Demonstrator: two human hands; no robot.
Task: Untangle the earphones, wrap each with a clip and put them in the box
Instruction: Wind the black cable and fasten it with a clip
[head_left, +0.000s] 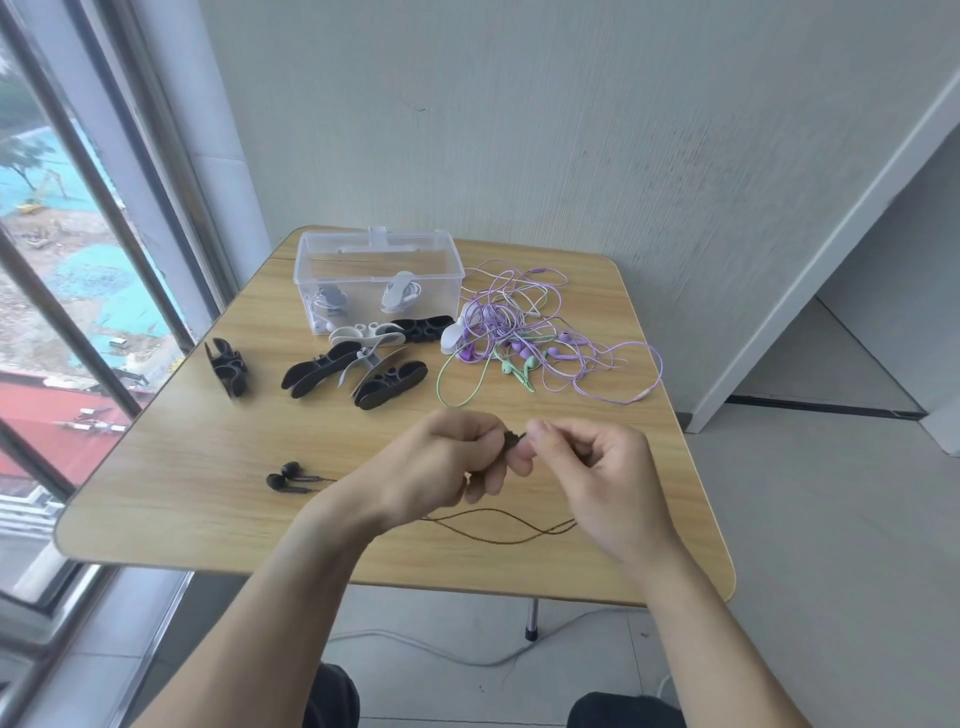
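Note:
Over the near middle of the wooden table (208, 499), my left hand (447, 467) and my right hand (597, 478) pinch a small black part of the black earphone cable (498, 525) between them. The cable loops on the table under my hands. Its two black earbuds (288, 477) lie to the left. A tangle of purple and green earphones (530, 332) lies at the back right. A clear plastic box (379, 275) at the back holds two white earphones wrapped on clips. Several black and white clips (358, 364) lie in front of the box.
One black clip (227, 366) lies apart at the left. A window runs along the left side and a wall stands behind the table. The table's near edge is close to my arms. A white cable lies on the floor below.

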